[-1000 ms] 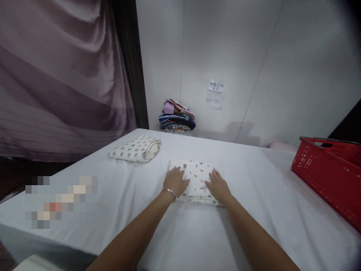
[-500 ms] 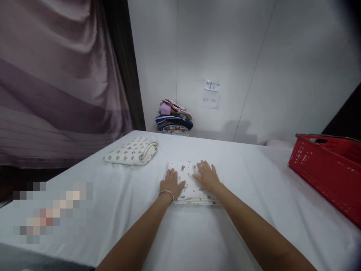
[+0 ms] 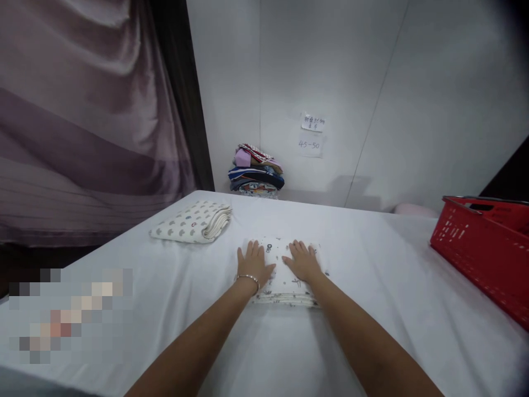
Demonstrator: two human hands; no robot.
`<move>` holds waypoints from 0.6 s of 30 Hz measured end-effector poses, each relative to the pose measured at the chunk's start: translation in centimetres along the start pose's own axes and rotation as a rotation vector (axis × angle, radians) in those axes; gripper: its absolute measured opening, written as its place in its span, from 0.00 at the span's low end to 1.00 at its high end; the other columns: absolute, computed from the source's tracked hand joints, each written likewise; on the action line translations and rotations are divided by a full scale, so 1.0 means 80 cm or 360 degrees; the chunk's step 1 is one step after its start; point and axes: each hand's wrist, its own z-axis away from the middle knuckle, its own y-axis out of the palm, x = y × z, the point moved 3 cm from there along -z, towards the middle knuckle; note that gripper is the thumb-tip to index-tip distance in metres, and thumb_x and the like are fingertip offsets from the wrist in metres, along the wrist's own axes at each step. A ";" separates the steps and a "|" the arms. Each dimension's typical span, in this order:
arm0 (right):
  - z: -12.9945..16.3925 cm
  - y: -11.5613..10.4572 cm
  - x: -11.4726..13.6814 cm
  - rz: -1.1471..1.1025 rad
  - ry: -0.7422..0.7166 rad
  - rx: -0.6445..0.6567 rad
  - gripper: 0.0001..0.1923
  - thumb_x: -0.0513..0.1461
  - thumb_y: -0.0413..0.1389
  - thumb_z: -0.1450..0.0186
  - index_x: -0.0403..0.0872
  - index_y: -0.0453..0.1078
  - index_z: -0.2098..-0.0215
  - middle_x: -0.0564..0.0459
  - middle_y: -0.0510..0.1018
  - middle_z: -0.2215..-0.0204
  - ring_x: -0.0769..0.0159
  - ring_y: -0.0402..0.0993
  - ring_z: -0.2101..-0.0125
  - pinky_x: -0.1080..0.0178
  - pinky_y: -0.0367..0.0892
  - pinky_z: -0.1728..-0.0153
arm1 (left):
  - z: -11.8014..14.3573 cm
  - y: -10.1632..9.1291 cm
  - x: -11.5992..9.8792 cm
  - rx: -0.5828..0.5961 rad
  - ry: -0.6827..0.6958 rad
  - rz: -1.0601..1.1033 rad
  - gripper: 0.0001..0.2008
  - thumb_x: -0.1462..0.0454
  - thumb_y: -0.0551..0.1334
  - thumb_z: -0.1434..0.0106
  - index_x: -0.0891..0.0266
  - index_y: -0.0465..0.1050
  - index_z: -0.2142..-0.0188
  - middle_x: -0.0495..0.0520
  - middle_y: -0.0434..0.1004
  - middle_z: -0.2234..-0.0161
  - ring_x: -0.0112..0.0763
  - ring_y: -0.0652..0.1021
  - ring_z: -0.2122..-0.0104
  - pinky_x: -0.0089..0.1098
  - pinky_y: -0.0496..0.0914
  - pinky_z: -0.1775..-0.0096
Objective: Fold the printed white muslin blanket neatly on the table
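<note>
The big table [image 3: 372, 309] has a white sheet over it, and in the middle of it, close to the person, lies a folded cloth [image 3: 285, 275]. The cloth looks soft and light, so it would bend and flop if picked up by one corner. It is folded into a flat, thick square with many layers, and those layers could slide apart or fall open. I think the best way to take it is with a hand on each side, fingers slipped under the bottom layer and thumbs on top, so the whole stack lifts as one. It will not break, and it does not look slippery on the sheet. The cloth is white with small dark and grey pictures dotted over it, and its stacked edges show along the near side. The left hand [image 3: 253, 266] lies flat on the left part of the cloth with the fingers spread, and it has a thin bracelet [image 3: 247, 278] at the wrist. The right hand [image 3: 303, 263] lies flat on the middle of the cloth, fingers spread too. Neither hand has a grip on anything; both are open and only press down. Farther back on the left lies another folded cloth [image 3: 192, 221] with little coloured shapes, well apart from the first. A red basket [image 3: 483, 253] stands at the right edge. A pile of clothes [image 3: 256, 172] sits by the wall, near two paper notes [image 3: 312, 135].
</note>
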 end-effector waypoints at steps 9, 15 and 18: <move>0.002 -0.011 0.007 -0.0021 0.0044 0.0124 0.34 0.55 0.34 0.36 0.47 0.42 0.37 0.50 0.40 0.37 0.60 0.31 0.39 0.51 0.29 0.43 | -0.033 0.023 0.022 0.0201 -0.0107 0.0071 0.40 0.43 0.38 0.42 0.67 0.44 0.39 0.56 0.35 0.37 0.42 0.39 0.38 0.46 0.48 0.43; 0.001 -0.021 -0.023 0.0069 0.0066 0.0162 0.33 0.56 0.35 0.37 0.48 0.48 0.39 0.48 0.44 0.38 0.56 0.34 0.39 0.47 0.31 0.44 | -0.032 0.025 0.022 0.0213 -0.0090 0.0084 0.40 0.44 0.39 0.42 0.69 0.44 0.39 0.56 0.35 0.37 0.40 0.39 0.38 0.42 0.52 0.45; 0.008 -0.018 -0.050 0.0091 0.0163 0.0036 0.33 0.55 0.33 0.36 0.47 0.46 0.39 0.49 0.42 0.38 0.58 0.32 0.39 0.49 0.37 0.44 | -0.034 0.028 0.023 0.0189 -0.0073 0.0091 0.40 0.44 0.40 0.42 0.70 0.45 0.39 0.57 0.36 0.37 0.40 0.39 0.38 0.41 0.52 0.44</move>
